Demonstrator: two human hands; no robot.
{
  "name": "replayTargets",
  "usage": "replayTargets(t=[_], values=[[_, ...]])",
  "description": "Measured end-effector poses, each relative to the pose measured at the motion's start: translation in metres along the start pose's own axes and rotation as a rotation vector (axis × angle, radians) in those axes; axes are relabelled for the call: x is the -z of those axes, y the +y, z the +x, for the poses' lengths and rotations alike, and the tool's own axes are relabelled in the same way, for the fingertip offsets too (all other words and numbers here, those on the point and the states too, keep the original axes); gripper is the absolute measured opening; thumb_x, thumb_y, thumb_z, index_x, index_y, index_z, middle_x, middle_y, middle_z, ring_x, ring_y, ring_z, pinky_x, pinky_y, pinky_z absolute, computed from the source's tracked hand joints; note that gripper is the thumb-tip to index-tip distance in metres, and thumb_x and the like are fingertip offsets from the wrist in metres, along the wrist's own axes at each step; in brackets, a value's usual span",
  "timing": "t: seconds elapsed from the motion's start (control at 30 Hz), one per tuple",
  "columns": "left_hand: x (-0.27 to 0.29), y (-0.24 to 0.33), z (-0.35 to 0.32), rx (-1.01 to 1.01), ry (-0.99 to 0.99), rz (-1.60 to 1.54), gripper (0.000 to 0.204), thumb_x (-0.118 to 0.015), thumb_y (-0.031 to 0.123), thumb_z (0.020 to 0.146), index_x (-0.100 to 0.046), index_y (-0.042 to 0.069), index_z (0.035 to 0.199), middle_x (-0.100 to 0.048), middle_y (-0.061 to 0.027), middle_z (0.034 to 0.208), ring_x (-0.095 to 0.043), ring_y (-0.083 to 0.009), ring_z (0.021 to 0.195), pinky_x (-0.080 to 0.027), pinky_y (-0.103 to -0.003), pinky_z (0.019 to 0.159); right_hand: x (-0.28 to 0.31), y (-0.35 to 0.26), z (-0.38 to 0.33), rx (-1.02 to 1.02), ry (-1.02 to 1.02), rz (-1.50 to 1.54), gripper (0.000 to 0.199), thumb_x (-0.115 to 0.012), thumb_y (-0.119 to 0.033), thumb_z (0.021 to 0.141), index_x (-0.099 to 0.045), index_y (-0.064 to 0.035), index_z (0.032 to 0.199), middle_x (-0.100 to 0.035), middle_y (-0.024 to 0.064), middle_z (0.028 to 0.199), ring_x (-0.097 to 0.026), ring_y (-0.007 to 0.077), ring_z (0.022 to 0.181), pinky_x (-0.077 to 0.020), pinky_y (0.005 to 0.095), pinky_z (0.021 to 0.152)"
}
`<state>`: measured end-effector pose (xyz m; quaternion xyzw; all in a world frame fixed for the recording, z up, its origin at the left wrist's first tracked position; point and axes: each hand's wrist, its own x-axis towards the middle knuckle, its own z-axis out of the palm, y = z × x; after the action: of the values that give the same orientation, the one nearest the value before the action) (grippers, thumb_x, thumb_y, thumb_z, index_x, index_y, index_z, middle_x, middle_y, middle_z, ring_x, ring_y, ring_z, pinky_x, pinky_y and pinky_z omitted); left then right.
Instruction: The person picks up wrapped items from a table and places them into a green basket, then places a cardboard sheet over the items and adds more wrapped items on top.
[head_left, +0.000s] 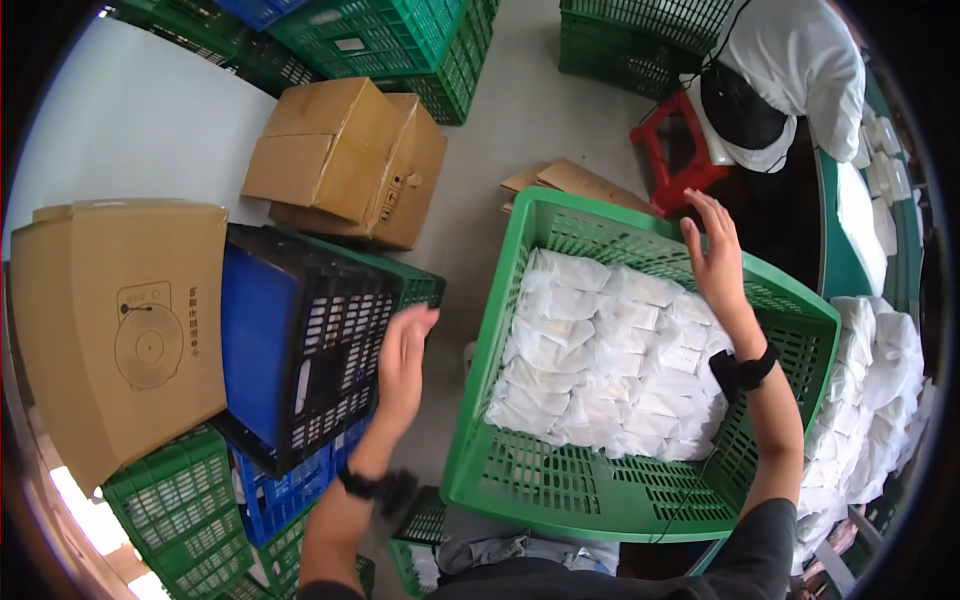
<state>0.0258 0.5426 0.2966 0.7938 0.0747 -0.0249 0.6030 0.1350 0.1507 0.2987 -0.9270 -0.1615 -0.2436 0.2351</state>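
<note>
A green plastic crate (470, 420) sits right in front of me, tilted a little in view. Rows of small items in thin white wrapping (600, 360) cover its inside. My right hand (716, 258) is over the crate's far right part, fingers stretched and apart, holding nothing. Whether it touches the far rim I cannot tell. Out to the left of the crate, my left hand (403, 365) is in the air with its fingers extended and nothing in it. Nearest to that hand is a black slatted crate (335, 350). Each wrist wears a black band.
Cardboard boxes (330, 150) stand beyond on the left, and a printed carton (120, 330) rests beside a blue panel (260, 340). Green crates (390, 40) are stacked at the back. A person in white (790, 50) bends near a red stool (675, 150). More white-wrapped items (860, 400) lie at right.
</note>
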Motion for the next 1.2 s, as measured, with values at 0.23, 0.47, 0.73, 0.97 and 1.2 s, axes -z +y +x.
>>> replayTargets(t=[0.23, 0.47, 0.73, 0.97, 1.2], values=[[-0.08, -0.122, 0.276, 0.453, -0.354, -0.284, 0.03, -0.047, 0.019, 0.094, -0.052, -0.001, 0.116, -0.061, -0.0128, 0.102, -0.06, -0.0207, 0.092, -0.051, -0.032, 0.079, -0.03, 0.006, 0.008, -0.577, -0.35, -0.204, 0.034, -0.042, -0.022, 0.095, -0.067, -0.0059, 0.081, -0.059, 0.0135, 0.068, -0.059, 0.0287, 0.065, -0.0438, 0.034, 0.06], [-0.181, -0.268, 0.398, 0.517, -0.444, 0.064, 0.025, -0.055, 0.018, 0.084, -0.064, -0.004, 0.093, -0.066, -0.0151, 0.077, -0.064, -0.0276, 0.073, -0.052, -0.037, 0.062, -0.043, 0.008, 0.006, -0.343, -0.17, -0.238, 0.04, -0.037, -0.019, 0.093, -0.058, -0.005, 0.063, -0.052, 0.0078, 0.056, -0.049, 0.0263, 0.051, -0.0381, 0.0333, 0.053], [-0.263, -0.324, 0.447, 0.482, -0.467, 0.461, 0.043, -0.052, 0.028, 0.084, -0.059, -0.008, 0.105, -0.062, -0.0249, 0.107, -0.058, -0.04, 0.1, -0.046, -0.043, 0.082, -0.037, 0.018, 0.008, -0.341, -0.242, -0.25, 0.043, -0.033, -0.022, 0.093, -0.054, -0.0071, 0.059, -0.052, 0.0039, 0.054, -0.048, 0.0222, 0.048, -0.0363, 0.0315, 0.051], [-0.286, -0.269, 0.446, 0.629, -0.585, 0.356, 0.04, -0.06, 0.033, 0.082, -0.057, 0.0, 0.104, -0.056, -0.0114, 0.105, -0.054, -0.0238, 0.09, -0.047, -0.037, 0.063, -0.034, 0.024, 0.002, -0.352, -0.26, -0.268, 0.042, -0.034, -0.024, 0.092, -0.053, -0.0083, 0.058, -0.05, 0.0031, 0.053, -0.047, 0.0205, 0.047, -0.0346, 0.0303, 0.049], [-0.298, -0.232, 0.463, 0.861, -0.497, -0.202, 0.026, -0.057, 0.005, 0.084, -0.051, -0.01, 0.105, -0.054, -0.0186, 0.111, -0.056, -0.0294, 0.1, -0.051, -0.042, 0.089, -0.041, 0.022, 0.007, -0.322, -0.218, -0.248, 0.04, -0.035, -0.025, 0.091, -0.052, -0.0104, 0.057, -0.05, 0.0019, 0.052, -0.046, 0.0203, 0.046, -0.0342, 0.03, 0.049]])
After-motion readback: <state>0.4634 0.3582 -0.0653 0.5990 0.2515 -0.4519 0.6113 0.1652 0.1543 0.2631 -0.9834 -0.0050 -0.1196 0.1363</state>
